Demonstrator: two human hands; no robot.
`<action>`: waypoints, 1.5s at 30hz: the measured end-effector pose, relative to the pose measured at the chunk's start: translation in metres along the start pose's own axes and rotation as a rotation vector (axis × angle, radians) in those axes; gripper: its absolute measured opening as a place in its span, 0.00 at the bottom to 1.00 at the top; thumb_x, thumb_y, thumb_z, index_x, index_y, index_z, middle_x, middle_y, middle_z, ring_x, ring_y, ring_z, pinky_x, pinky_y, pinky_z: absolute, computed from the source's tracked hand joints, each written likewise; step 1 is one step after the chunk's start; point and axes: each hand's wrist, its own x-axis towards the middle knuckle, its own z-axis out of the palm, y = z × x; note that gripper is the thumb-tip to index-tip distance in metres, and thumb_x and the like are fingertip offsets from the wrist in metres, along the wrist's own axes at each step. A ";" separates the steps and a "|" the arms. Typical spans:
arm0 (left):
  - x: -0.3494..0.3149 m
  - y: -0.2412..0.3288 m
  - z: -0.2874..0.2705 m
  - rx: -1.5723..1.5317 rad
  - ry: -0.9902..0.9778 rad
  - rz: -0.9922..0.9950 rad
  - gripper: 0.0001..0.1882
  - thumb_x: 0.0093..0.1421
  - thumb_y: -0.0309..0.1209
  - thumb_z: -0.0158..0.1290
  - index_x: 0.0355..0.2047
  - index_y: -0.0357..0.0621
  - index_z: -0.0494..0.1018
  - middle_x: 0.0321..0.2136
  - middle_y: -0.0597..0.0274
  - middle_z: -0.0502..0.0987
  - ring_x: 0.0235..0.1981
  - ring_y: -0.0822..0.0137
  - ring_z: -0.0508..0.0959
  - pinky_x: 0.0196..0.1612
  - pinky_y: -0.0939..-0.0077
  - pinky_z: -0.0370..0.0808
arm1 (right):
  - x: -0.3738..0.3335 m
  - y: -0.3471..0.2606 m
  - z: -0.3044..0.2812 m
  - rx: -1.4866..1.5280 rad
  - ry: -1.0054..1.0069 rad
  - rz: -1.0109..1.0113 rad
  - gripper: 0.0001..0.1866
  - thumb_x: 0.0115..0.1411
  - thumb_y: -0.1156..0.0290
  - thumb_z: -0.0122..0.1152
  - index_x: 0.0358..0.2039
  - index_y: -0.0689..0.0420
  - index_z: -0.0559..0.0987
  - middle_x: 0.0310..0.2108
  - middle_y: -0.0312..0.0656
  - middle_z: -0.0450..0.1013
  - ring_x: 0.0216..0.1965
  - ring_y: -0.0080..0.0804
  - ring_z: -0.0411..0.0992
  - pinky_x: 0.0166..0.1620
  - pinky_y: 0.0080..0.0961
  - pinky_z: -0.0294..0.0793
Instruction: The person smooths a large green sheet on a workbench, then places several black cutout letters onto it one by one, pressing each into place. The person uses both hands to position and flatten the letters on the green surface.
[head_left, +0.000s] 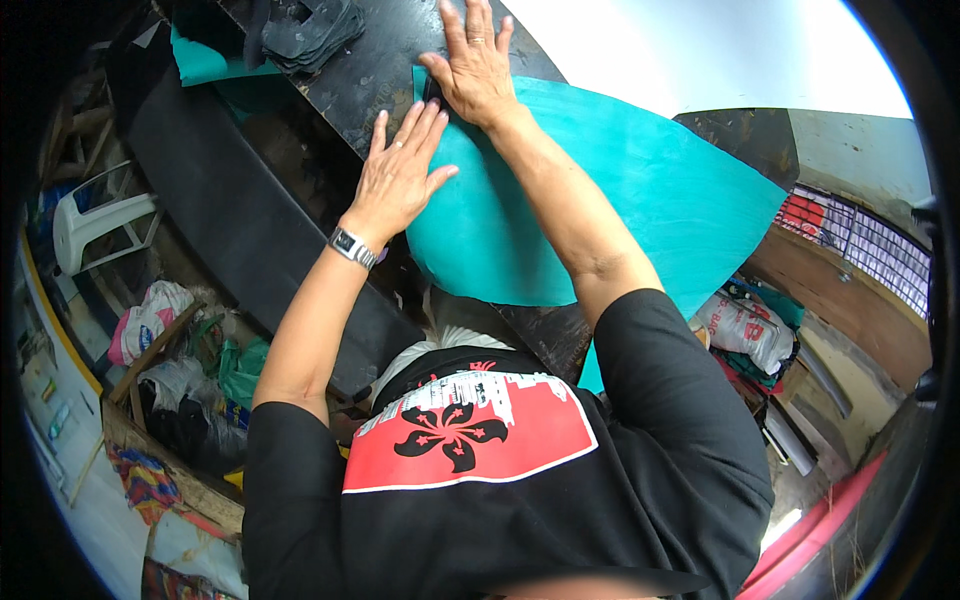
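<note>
Black T-shirt [500, 500] with red and white chest print, nearest the lens; short sleeves, both forearms reaching forward over it.

Left hand [400, 172]: fingers spread, palm flat, pressing the near-left edge of the teal sheet [620, 200]; grasping nothing. Metal-link wristwatch [352, 246] on the wrist.

Right hand [476, 68]: fingers extended, palm down on the sheet's far corner, covering a small dark object at that corner, identity not discernible; whether pinched or merely pressed cannot be told. Ring on one finger.

Teal sheet: large, smooth, matte, thin and pliable, curved near edge, looks like leather or vinyl; spread across the black worktable [370, 70], right portion overhanging the table edge.

Black worktable: scuffed, paint-flecked, hard surface.

Stack of dark cut pieces [305, 30]: irregular flat shapes, piled at far left of the table beside a second teal scrap [200, 62].

White sheet [700, 50]: flat, pale, lying beyond the teal one.

Off-table, left: white plastic chair [95, 215], crate of bags and rags [180, 390].

Risks, judged: overhanging weight likely to drag the sheet off to the right if palm pressure eases; uneven pressing likely to leave a crease or wrinkle; grit on the scuffed top could mark the underside.
</note>
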 end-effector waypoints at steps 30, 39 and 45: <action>0.033 -0.099 -0.103 -0.684 0.799 -0.474 0.17 0.69 0.34 0.50 0.54 0.40 0.73 0.54 0.52 0.75 0.57 0.59 0.73 0.58 0.70 0.68 | 0.047 -0.119 -0.016 1.541 0.013 0.487 0.39 0.65 0.71 0.57 0.71 0.57 0.49 0.39 0.43 0.78 0.46 0.29 0.74 0.53 0.28 0.69; -0.071 -0.099 -0.027 -1.422 0.592 -1.225 0.40 0.69 0.56 0.43 0.70 0.40 0.51 0.66 0.50 0.59 0.66 0.61 0.60 0.66 0.66 0.58 | -0.071 -0.214 -0.033 1.349 -0.508 0.221 0.39 0.73 0.55 0.43 0.73 0.55 0.37 0.62 0.53 0.59 0.61 0.39 0.61 0.64 0.35 0.58; -0.091 -0.064 -0.037 -1.078 0.814 -0.978 0.36 0.71 0.53 0.37 0.70 0.40 0.52 0.71 0.53 0.53 0.72 0.58 0.50 0.71 0.61 0.44 | -0.061 -0.211 0.016 1.185 -0.244 0.618 0.36 0.73 0.51 0.41 0.73 0.56 0.46 0.66 0.48 0.56 0.51 0.33 0.65 0.58 0.31 0.64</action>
